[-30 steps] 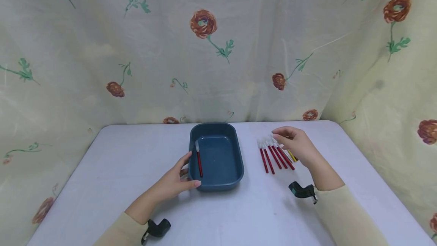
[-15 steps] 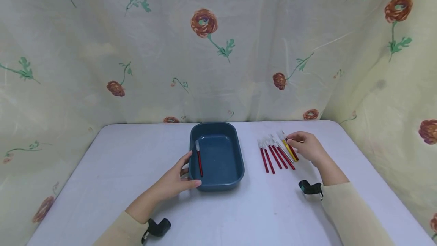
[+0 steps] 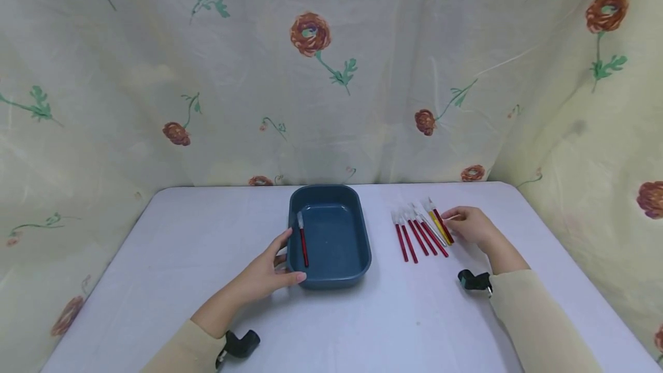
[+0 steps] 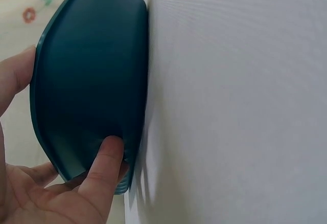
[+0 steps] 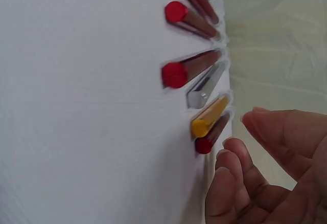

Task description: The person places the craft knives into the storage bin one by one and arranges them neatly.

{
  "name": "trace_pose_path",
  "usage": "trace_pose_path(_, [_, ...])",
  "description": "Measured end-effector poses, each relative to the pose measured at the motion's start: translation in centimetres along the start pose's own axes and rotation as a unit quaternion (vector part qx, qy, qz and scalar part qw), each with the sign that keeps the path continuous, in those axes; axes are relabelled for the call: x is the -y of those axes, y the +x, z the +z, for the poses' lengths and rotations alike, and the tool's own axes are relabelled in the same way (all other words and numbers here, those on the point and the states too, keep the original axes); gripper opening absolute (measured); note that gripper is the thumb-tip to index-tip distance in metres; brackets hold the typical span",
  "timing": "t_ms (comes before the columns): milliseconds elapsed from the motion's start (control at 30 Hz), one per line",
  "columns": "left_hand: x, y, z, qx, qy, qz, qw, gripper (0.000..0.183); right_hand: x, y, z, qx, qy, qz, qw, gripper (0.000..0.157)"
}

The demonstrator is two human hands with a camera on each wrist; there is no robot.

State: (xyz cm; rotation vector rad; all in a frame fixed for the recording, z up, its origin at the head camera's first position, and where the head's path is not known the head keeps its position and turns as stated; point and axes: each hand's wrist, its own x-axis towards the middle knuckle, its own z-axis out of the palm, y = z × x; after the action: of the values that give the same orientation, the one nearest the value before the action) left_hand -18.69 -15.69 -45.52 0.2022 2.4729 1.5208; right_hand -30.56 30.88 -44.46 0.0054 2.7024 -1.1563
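A dark blue rectangular tub (image 3: 331, 281) stands mid-table with a red pen (image 3: 304, 246) inside, along its left wall. My left hand (image 3: 266, 275) holds its near left corner; the left wrist view shows fingertips on the rim and the outer wall. Right of the tub several pens with pale caps lie side by side: mostly red (image 3: 416, 240), plus a clear one (image 5: 204, 88) and a yellow one (image 5: 209, 116). The rightmost red pen (image 5: 213, 134) is nearest my right hand (image 3: 468, 228), whose loosely bent fingers hold nothing and hover at its right.
A white-covered table (image 3: 362, 327) extends beneath everything. Behind it and along the right side hangs a pale flowered curtain (image 3: 331, 102). Black wrist cameras (image 3: 242, 344) sit at both cuffs.
My right hand has moved right and slightly toward me, off the pens, uncovering the caps of the yellow and rightmost red pens. The left hand and tub stay put.
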Motion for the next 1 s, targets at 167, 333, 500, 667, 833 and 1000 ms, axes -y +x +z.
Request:
trace_pose_path(167, [0.2, 0.0, -0.1, 0.001, -0.001, -0.002, 1.0000, 0.103, -0.7, 0.5, 0.2, 0.015, -0.005, 0.025, 1.000, 0.028])
trace_pose_path(333, [0.2, 0.1, -0.1, 0.004, -0.006, 0.001, 1.0000, 0.102, -0.8, 0.7, 0.2, 0.017, -0.002, 0.029, 0.999, 0.028])
trace_pose_path(500, [0.1, 0.0, 0.0, 0.006, -0.010, 0.003, 0.9999, 0.101, -0.9, 0.7, 0.1, 0.018, 0.000, 0.030, 0.999, 0.028])
trace_pose_path(667, [0.1, 0.0, 0.0, 0.004, -0.011, 0.002, 0.9999, 0.101, -1.1, 0.7, 0.0, 0.022, 0.009, 0.023, 0.999, 0.028])
trace_pose_path(833, [0.2, 0.0, 0.0, 0.003, -0.012, 0.000, 0.9999, 0.102, -1.1, 0.8, 0.2, 0.020, 0.009, 0.011, 1.000, 0.026])
trace_pose_path(1000, [0.3, 0.1, 0.0, 0.002, -0.008, 0.002, 1.0000, 0.102, -1.1, 0.8, 0.3, 0.014, 0.000, 0.015, 1.000, 0.028])
